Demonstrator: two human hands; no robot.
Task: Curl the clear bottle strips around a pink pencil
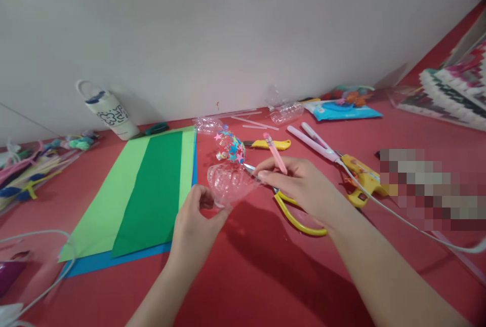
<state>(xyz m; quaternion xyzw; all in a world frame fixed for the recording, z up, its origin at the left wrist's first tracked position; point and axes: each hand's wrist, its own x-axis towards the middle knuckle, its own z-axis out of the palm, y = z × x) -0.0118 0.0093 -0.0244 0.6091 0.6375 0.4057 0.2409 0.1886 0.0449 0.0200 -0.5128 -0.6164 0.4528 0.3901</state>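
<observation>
A clear plastic bottle piece (230,181) is between my two hands, above the red table. My left hand (201,215) pinches its lower left edge between thumb and fingers. My right hand (292,180) is closed around a pink pencil (276,154), its eraser end pointing up and away. The right fingertips also meet the right side of the plastic; whether they grip it I cannot tell. Scissors with yellow handles (299,221) lie partly under my right hand. Just beyond the plastic sits a clear rounded piece covered with coloured stars (233,147).
A yellow utility knife (271,145), pink hair straightener (315,143) and yellow glue gun (360,180) lie to the right, with a white cord (395,220). Green sheets (148,190) lie left. A white bottle (114,117), blue packet (343,110) and clear bottle pieces (286,113) stand near the wall.
</observation>
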